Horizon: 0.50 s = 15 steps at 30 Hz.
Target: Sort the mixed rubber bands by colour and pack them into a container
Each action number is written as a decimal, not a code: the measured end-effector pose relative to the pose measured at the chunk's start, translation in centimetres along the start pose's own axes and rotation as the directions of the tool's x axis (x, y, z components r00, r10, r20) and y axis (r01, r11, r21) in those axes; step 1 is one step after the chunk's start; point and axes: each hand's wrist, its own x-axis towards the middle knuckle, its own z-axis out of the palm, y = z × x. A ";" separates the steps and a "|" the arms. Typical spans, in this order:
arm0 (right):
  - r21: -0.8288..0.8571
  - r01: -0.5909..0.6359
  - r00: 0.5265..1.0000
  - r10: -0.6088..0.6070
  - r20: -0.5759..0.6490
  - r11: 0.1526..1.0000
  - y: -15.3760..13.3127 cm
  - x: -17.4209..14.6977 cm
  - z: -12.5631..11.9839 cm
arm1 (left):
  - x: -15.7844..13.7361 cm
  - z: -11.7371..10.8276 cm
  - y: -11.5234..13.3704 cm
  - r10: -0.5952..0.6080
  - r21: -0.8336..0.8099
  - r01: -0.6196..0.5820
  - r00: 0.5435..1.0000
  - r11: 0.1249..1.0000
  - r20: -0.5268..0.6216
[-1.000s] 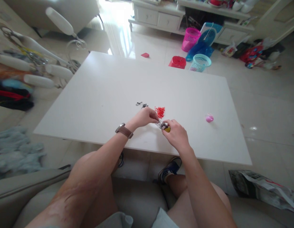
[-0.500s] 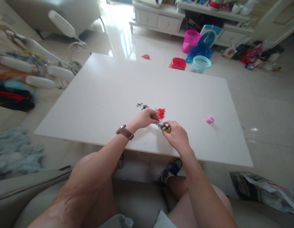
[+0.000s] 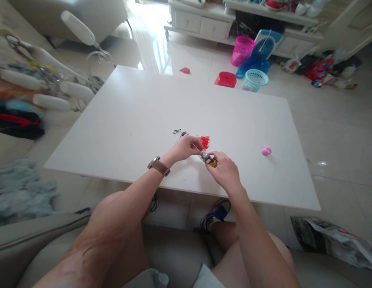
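Note:
Near the front edge of the white table [image 3: 137,116], my right hand [image 3: 224,168] is closed around a small silver, black and yellow object [image 3: 207,158], whose exact kind is too small to tell. My left hand [image 3: 187,147], with a brown-strapped watch [image 3: 158,165] on its wrist, pinches at the far left end of that object; its fingertips hide what lies between them. Just beyond the fingers is a heap of small red pieces [image 3: 205,141]. Small black pieces [image 3: 183,134] lie behind my left hand, one of them [image 3: 176,131] apart to the left.
A pink-purple item [image 3: 266,151] lies on the table's right side. Beyond the far edge stand a red stool or bin [image 3: 226,79], a light-blue basket [image 3: 255,79] and a pink basket [image 3: 242,50]. A sofa [image 3: 176,248] is under me.
Both hands stay nearly in place around the small object, which is tilted slightly differently. The whole view shifts a little.

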 end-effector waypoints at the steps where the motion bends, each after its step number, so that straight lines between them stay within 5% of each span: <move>1: 0.003 -0.001 1.000 0.001 0.001 1.000 0.0 0.0 0.0 | 0.0 0.0 0.0 -0.001 0.011 0.002 1.000 1.000 -0.027; 15: 0.165 0.000 0.999 0.007 -0.041 0.986 0.4 0.2 0.3 | 0.5 0.0 -0.2 0.057 -0.138 -0.078 0.987 0.987 -0.153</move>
